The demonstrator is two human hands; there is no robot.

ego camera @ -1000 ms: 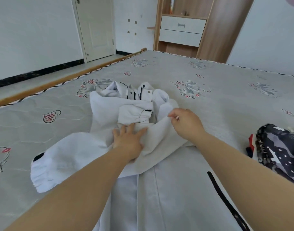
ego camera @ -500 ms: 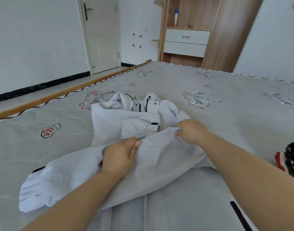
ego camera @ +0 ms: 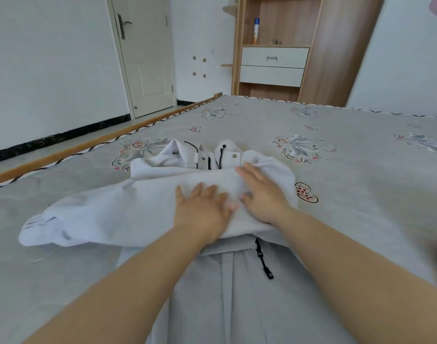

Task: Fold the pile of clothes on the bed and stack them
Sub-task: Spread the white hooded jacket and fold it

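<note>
White jacket (ego camera: 143, 214) spread mid-bed (ego camera: 361, 194) toward the near edge, sleeve folded across it, left hand (ego camera: 202, 209) and right hand (ego camera: 264, 194) side by side, each grip spread flat, pressing the sleeve

Beyond my bed's far edge stands a wooden wardrobe (ego camera: 331, 48) with two white drawers (ego camera: 274, 67); a bottle (ego camera: 256, 31) sits on its shelf, a closed door (ego camera: 145, 53) to its left.
</note>
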